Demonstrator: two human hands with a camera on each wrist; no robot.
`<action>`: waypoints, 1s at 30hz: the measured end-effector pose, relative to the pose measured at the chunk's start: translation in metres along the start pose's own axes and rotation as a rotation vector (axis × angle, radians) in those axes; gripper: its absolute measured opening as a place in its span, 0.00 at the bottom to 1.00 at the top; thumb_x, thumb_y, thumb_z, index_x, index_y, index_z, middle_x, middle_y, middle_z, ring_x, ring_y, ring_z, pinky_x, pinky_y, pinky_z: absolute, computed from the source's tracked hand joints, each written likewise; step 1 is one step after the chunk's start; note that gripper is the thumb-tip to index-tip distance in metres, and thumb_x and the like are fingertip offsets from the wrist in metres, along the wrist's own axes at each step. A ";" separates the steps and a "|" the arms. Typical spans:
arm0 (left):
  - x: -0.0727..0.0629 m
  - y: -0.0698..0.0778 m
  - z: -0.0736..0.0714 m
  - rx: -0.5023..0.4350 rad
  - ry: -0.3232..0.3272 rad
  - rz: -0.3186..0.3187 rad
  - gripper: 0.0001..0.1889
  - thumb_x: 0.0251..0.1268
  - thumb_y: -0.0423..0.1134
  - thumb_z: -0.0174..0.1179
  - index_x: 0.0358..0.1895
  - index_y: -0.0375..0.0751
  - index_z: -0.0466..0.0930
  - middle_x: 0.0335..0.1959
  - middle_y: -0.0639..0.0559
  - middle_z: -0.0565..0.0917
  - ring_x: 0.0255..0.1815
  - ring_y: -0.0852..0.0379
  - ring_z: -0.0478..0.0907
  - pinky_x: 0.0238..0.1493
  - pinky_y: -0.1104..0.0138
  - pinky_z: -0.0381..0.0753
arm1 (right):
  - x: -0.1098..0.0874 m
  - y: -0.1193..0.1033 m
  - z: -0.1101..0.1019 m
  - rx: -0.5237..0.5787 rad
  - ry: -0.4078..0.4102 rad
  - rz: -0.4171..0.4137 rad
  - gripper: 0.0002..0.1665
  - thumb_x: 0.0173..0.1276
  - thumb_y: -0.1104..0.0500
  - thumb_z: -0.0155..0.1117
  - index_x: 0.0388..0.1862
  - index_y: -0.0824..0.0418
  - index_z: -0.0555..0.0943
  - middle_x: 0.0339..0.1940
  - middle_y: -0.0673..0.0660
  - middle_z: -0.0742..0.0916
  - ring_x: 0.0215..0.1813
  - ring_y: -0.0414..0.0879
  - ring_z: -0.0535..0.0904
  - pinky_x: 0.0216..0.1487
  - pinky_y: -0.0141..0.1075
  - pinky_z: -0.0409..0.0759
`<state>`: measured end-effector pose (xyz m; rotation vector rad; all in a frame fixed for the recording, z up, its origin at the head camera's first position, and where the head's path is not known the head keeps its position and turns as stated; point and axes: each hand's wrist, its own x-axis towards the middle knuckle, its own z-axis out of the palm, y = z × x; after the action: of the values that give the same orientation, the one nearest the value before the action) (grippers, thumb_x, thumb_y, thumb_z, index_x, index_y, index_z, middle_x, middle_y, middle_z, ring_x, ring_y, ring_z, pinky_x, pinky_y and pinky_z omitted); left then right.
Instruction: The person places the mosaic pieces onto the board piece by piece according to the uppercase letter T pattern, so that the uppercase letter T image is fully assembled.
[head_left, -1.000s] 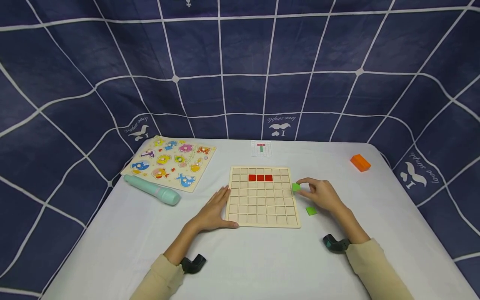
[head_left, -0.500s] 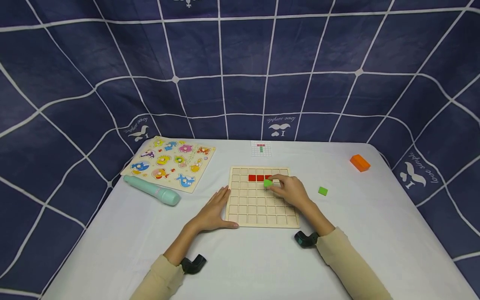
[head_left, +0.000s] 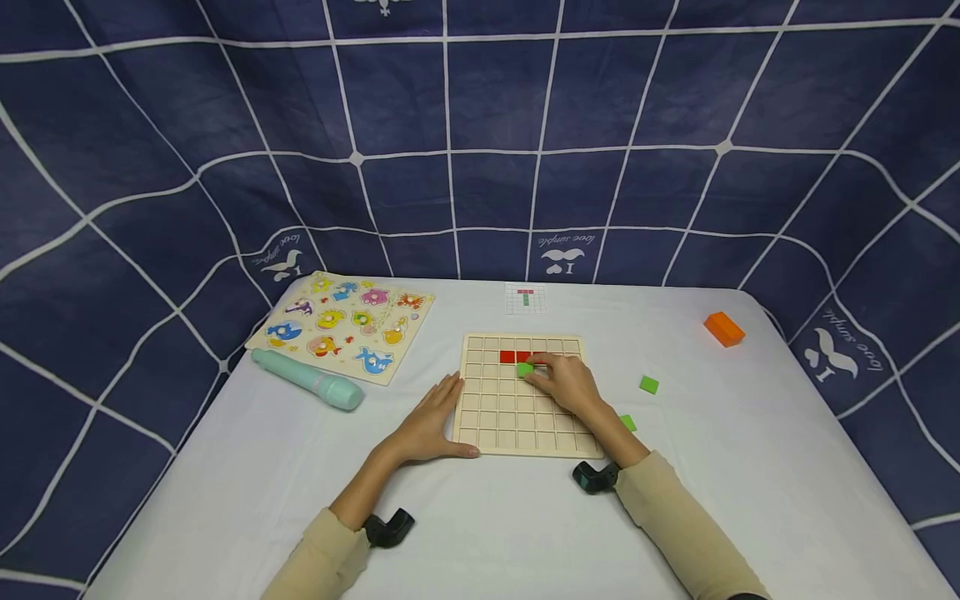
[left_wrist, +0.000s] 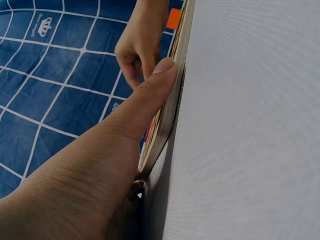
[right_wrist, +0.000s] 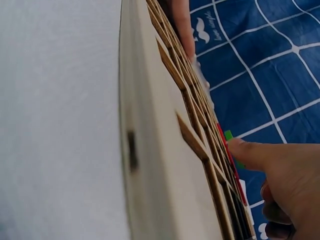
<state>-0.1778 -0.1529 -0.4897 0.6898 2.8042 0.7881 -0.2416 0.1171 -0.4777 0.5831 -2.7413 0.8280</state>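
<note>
A wooden grid board [head_left: 487, 417] lies on the table, with red square tiles [head_left: 507, 357] in a row near its far edge. My left hand [head_left: 423, 429] rests against the board's left side, fingers straight, thumb [left_wrist: 159, 82] along the near edge. Between thumb and forefinger my right hand [head_left: 567, 387] pinches a green square tile [head_left: 524, 370], just below the red row; the right wrist view shows this green tile [right_wrist: 228, 135] partly behind the thumb. The fingers cover part of the red row. Two loose green tiles lie right of the board, one [head_left: 649, 384] fully visible, another [head_left: 628, 423] partly behind the forearm.
Beyond the board lies a small pattern card [head_left: 526, 298] with red and green squares. At the left are an animal peg puzzle [head_left: 352, 325] and a mint-green cylindrical object [head_left: 307, 379]. An orange block [head_left: 723, 329] sits far right. A navy gridded curtain [head_left: 487, 108] hangs behind the white table.
The right hand has carried the green tile leftward from beside the board to below the red row, moving only slightly in the last half second. The left hand has stayed put.
</note>
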 end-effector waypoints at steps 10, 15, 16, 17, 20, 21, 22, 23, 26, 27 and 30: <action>0.000 -0.002 0.000 0.005 0.004 0.010 0.66 0.34 0.72 0.64 0.73 0.36 0.42 0.74 0.45 0.41 0.73 0.53 0.34 0.70 0.60 0.40 | 0.000 0.004 0.008 0.007 -0.013 0.023 0.20 0.57 0.47 0.68 0.46 0.55 0.84 0.07 0.46 0.66 0.14 0.39 0.55 0.15 0.32 0.59; 0.000 -0.002 -0.001 0.006 0.010 0.018 0.66 0.34 0.73 0.64 0.73 0.35 0.42 0.74 0.44 0.42 0.73 0.53 0.34 0.71 0.60 0.40 | 0.000 0.004 0.010 0.006 -0.003 0.020 0.19 0.58 0.47 0.68 0.46 0.55 0.83 0.07 0.46 0.67 0.14 0.39 0.57 0.15 0.32 0.58; -0.001 -0.002 -0.001 0.001 0.012 0.020 0.66 0.34 0.72 0.64 0.73 0.35 0.42 0.74 0.44 0.42 0.73 0.53 0.34 0.71 0.59 0.40 | 0.000 0.005 0.010 0.009 0.000 0.016 0.19 0.58 0.48 0.68 0.46 0.55 0.83 0.07 0.46 0.67 0.13 0.39 0.57 0.15 0.32 0.58; -0.001 -0.002 -0.001 0.000 0.013 0.023 0.66 0.34 0.72 0.64 0.72 0.35 0.42 0.74 0.44 0.42 0.73 0.53 0.34 0.71 0.59 0.40 | 0.000 0.005 0.010 0.012 0.002 0.014 0.19 0.58 0.48 0.67 0.46 0.55 0.83 0.07 0.46 0.66 0.13 0.39 0.57 0.15 0.32 0.58; -0.001 -0.002 -0.001 -0.012 0.018 0.031 0.65 0.35 0.72 0.65 0.72 0.34 0.43 0.74 0.43 0.43 0.74 0.51 0.35 0.71 0.58 0.41 | 0.000 0.006 0.010 0.033 0.010 0.010 0.20 0.58 0.48 0.68 0.47 0.55 0.83 0.07 0.45 0.66 0.13 0.39 0.57 0.15 0.32 0.57; -0.001 -0.001 -0.001 -0.012 0.015 0.031 0.66 0.35 0.72 0.64 0.72 0.35 0.43 0.74 0.43 0.42 0.74 0.52 0.35 0.71 0.59 0.40 | -0.001 0.007 0.009 0.043 0.014 0.009 0.20 0.58 0.48 0.68 0.47 0.55 0.83 0.07 0.45 0.67 0.13 0.39 0.57 0.15 0.32 0.57; -0.001 -0.001 -0.001 -0.013 0.015 0.032 0.66 0.35 0.72 0.64 0.72 0.35 0.43 0.74 0.43 0.42 0.74 0.52 0.35 0.71 0.59 0.40 | -0.001 0.007 0.008 0.055 0.018 0.009 0.20 0.57 0.48 0.68 0.47 0.55 0.83 0.08 0.45 0.67 0.13 0.39 0.58 0.14 0.32 0.58; 0.000 -0.001 -0.001 -0.010 0.014 0.032 0.66 0.34 0.72 0.64 0.72 0.35 0.43 0.74 0.44 0.42 0.74 0.52 0.35 0.71 0.59 0.40 | -0.002 0.008 0.007 0.063 0.023 0.010 0.20 0.57 0.48 0.68 0.47 0.55 0.83 0.08 0.45 0.67 0.13 0.39 0.58 0.15 0.32 0.58; 0.000 -0.001 -0.001 -0.003 0.012 0.032 0.66 0.34 0.72 0.64 0.72 0.35 0.42 0.74 0.44 0.42 0.74 0.52 0.35 0.71 0.61 0.39 | -0.005 0.009 0.002 0.093 0.044 0.006 0.19 0.57 0.49 0.69 0.46 0.56 0.83 0.09 0.45 0.68 0.12 0.39 0.60 0.14 0.32 0.59; 0.000 -0.001 -0.001 -0.002 0.011 0.030 0.66 0.34 0.72 0.64 0.72 0.35 0.42 0.74 0.44 0.42 0.74 0.52 0.35 0.70 0.61 0.39 | -0.006 0.010 0.000 0.100 0.051 0.003 0.19 0.57 0.50 0.69 0.46 0.57 0.83 0.09 0.45 0.68 0.12 0.39 0.60 0.14 0.32 0.59; 0.000 -0.001 -0.001 -0.005 0.010 0.026 0.66 0.34 0.72 0.64 0.72 0.35 0.42 0.74 0.44 0.42 0.74 0.53 0.35 0.70 0.61 0.39 | -0.010 0.013 -0.007 0.108 0.065 0.001 0.19 0.57 0.50 0.69 0.45 0.58 0.83 0.09 0.46 0.68 0.12 0.39 0.61 0.13 0.32 0.59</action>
<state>-0.1786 -0.1541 -0.4890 0.7248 2.8067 0.8041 -0.2374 0.1345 -0.4816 0.5651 -2.6516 0.9828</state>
